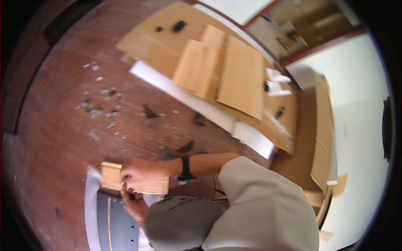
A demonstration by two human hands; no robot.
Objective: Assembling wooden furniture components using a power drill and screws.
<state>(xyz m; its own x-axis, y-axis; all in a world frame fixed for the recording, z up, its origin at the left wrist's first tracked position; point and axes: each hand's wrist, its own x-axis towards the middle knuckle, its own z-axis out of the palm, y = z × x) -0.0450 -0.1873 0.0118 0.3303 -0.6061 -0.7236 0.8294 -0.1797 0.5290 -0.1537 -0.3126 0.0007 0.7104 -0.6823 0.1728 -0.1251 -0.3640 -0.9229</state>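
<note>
Half-curled right hand (139, 170) and left hand (135, 206) meet at a wooden board (153, 185), grip indiscernible; panels (242, 77) beyond them look unassembled.

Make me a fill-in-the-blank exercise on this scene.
1. The right hand and left hand are at a small board of pale ____.
2. The band on the right arm is coloured ____.
3. Small bits lie scattered across the ____.
4. The sheet under the panels is made of ____.

Missing words: wood; black; floor; cardboard.
</note>
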